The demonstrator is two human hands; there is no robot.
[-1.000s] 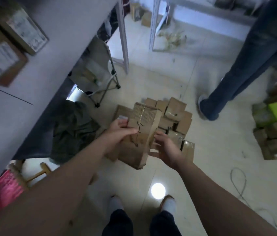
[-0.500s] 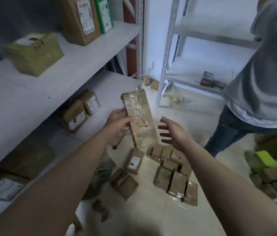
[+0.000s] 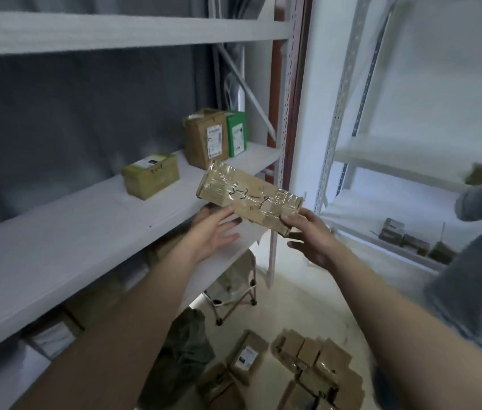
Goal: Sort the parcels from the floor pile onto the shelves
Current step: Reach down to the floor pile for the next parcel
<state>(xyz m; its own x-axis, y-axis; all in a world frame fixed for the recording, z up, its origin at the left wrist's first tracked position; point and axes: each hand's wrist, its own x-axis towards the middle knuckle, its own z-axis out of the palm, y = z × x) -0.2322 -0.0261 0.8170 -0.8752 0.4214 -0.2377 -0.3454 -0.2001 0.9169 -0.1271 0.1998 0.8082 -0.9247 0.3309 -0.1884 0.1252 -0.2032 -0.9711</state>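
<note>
Now, grip of right hand [image 3: 312,236] pinching taped parcel [image 3: 245,195], left hand [image 3: 213,235] wide beneath

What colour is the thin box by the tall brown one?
The thin box is green, white label; head view.

Your left arm [image 3: 133,315] enters from 7 o'clock and your right arm [image 3: 396,309] from 4 o'clock. Both are bare and stretched toward the middle of the view. Your left hand [image 3: 214,232] is spread flat, palm turned up and to the right, fingers straight, with the fingertips at the lower edge of the parcel [image 3: 248,196]. Your right hand [image 3: 312,236], at 3 o'clock from the left one, pinches the parcel's near end, with the thumb on its face and the fingers curled beneath.
</note>
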